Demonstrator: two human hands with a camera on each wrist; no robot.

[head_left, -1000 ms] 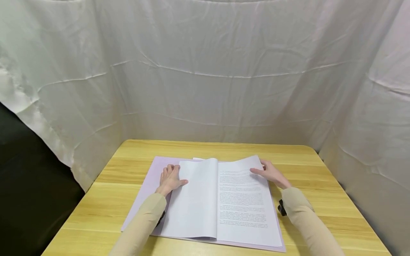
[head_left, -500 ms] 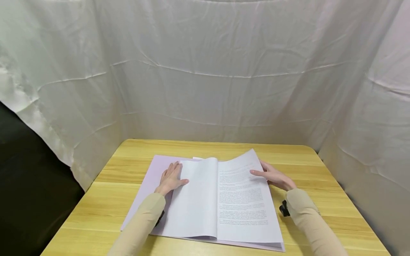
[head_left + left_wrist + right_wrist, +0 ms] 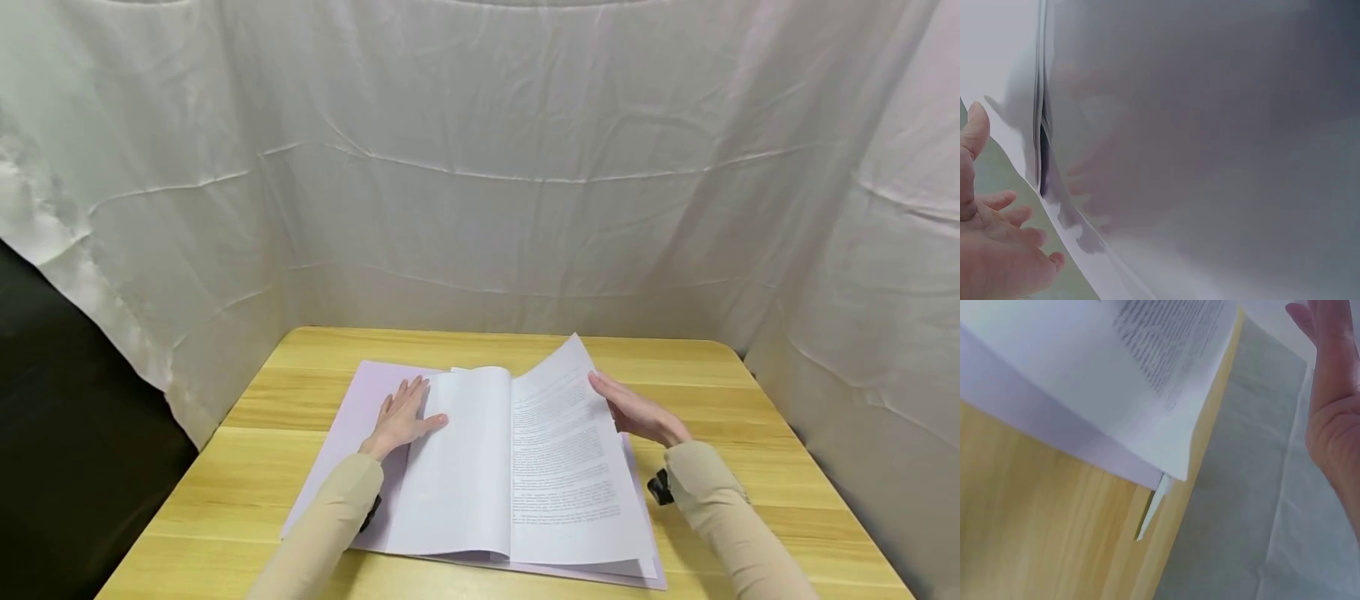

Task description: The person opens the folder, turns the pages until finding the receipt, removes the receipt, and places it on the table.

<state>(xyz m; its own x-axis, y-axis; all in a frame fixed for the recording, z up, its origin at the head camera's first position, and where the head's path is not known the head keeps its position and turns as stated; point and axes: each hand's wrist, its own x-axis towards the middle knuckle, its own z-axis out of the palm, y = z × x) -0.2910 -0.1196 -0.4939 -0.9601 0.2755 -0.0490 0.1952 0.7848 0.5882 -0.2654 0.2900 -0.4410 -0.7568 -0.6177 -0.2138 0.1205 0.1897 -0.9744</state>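
An open bound document (image 3: pixel 461 475) with a lilac cover (image 3: pixel 348 425) lies on the table, its left page blank and its right page (image 3: pixel 558 467) printed. My left hand (image 3: pixel 397 427) rests flat on the left side, fingers and thumb spread across cover and page. In the left wrist view that hand (image 3: pixel 1004 250) shows beside the pale paper. My right hand (image 3: pixel 637 412) is at the outer edge of the right page, whose far corner is lifted and bent. The right wrist view shows the hand (image 3: pixel 1338 419) with straight fingers running out of the frame.
A wooden table (image 3: pixel 750 417) bears the document. Pale cloth (image 3: pixel 525 208) hangs behind and at both sides, with a black area (image 3: pixel 75 433) at left. A thin white strip (image 3: pixel 1157 500) sticks out past the cover in the right wrist view.
The right page has risen and swung left, lifting its far corner, with my right hand following at its edge. My left hand's fingers have straightened and shifted slightly right.
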